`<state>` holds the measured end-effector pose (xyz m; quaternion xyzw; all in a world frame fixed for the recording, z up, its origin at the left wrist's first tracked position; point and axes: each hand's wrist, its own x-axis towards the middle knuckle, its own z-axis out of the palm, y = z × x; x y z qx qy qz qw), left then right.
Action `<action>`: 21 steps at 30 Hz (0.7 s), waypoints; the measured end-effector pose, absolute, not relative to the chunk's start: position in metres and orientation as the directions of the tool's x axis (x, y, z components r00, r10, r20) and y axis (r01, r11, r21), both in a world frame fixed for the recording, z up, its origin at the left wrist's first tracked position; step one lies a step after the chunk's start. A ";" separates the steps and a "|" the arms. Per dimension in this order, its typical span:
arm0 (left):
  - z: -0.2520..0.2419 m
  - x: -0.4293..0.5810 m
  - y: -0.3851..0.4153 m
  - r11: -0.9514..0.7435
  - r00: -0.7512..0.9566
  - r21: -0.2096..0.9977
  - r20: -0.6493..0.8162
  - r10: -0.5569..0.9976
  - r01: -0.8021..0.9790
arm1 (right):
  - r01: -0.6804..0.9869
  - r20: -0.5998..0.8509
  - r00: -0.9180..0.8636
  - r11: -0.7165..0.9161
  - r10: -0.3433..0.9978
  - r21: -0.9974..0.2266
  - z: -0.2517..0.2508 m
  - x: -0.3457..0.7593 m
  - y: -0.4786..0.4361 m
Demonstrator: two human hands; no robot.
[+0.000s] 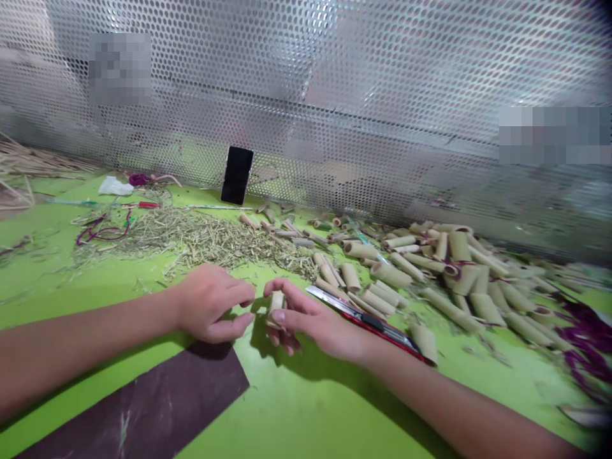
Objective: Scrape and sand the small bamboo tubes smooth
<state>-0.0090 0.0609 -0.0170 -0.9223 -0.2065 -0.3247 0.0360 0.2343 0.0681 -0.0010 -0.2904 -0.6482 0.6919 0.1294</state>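
My right hand point(306, 317) pinches a short pale reed tube point(276, 309) between its fingers and thumb. My left hand point(213, 304) is close on the tube's left, with fingers parted, and I cannot see it touching. A red-bodied utility knife point(368, 323) with its blade exposed lies along the outer side of my right hand, seemingly on the green tabletop point(306, 408). Many cut reed tubes point(389, 275) lie in a loose heap to the right. Shredded dry reed scraps point(201, 241) spread to the left of them.
A black phone point(237, 175) stands against a perforated metal sheet point(306, 83) along the back. A dark brown mat point(143, 401) lies in front of my left arm. Purple string point(583, 335) lies at the right, with a white plastic scrap point(115, 186) at back left.
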 end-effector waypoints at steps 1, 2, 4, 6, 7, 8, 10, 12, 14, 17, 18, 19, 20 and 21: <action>-0.016 -0.008 0.060 -0.911 0.709 0.075 0.603 0.366 0.406 | 0.209 -0.239 -0.797 -0.119 0.555 -0.971 -0.001 0.235 0.068; -0.015 -0.007 0.060 -0.912 0.725 0.068 0.585 0.364 0.403 | 0.220 -0.245 -0.796 -0.112 0.553 -0.969 0.000 0.235 0.067; -0.011 -0.005 0.058 -0.918 0.773 0.032 0.528 0.350 0.394 | 0.232 -0.249 -0.800 -0.101 0.545 -0.967 0.002 0.234 0.065; -0.009 -0.003 0.056 -0.919 0.809 -0.001 0.474 0.347 0.395 | 0.239 -0.252 -0.806 -0.095 0.536 -0.966 0.004 0.232 0.063; -0.008 -0.002 0.056 -0.918 0.817 -0.008 0.459 0.350 0.398 | 0.242 -0.255 -0.807 -0.097 0.533 -0.965 0.005 0.232 0.062; -0.008 -0.001 0.056 -0.917 0.822 -0.012 0.447 0.352 0.399 | 0.244 -0.261 -0.807 -0.103 0.530 -0.964 0.006 0.231 0.061; -0.008 0.000 0.056 -0.922 0.837 -0.019 0.427 0.342 0.387 | 0.236 -0.267 -0.806 -0.127 0.529 -0.963 0.006 0.230 0.060; -0.009 0.000 0.056 -0.928 0.846 -0.040 0.427 0.320 0.371 | 0.217 -0.260 -0.810 -0.143 0.526 -0.966 0.005 0.230 0.059; -0.010 -0.001 0.056 -0.927 0.842 -0.077 0.452 0.295 0.367 | 0.206 -0.252 -0.814 -0.145 0.524 -0.968 0.005 0.230 0.058; -0.011 0.000 0.056 -0.926 0.826 -0.113 0.501 0.260 0.360 | 0.223 -0.255 -0.811 -0.125 0.526 -0.967 0.006 0.229 0.057; -0.011 0.001 0.055 -0.927 0.817 -0.114 0.519 0.251 0.357 | 0.233 -0.257 -0.809 -0.112 0.529 -0.966 0.007 0.228 0.057; -0.012 0.001 0.055 -0.927 0.804 -0.112 0.542 0.246 0.359 | 0.243 -0.257 -0.808 -0.097 0.531 -0.965 0.009 0.227 0.057; -0.012 0.002 0.055 -0.925 0.788 -0.107 0.564 0.246 0.365 | 0.249 -0.254 -0.808 -0.083 0.531 -0.965 0.009 0.226 0.057; -0.013 0.002 0.055 -0.922 0.772 -0.100 0.585 0.250 0.375 | 0.252 -0.251 -0.810 -0.073 0.529 -0.965 0.010 0.226 0.057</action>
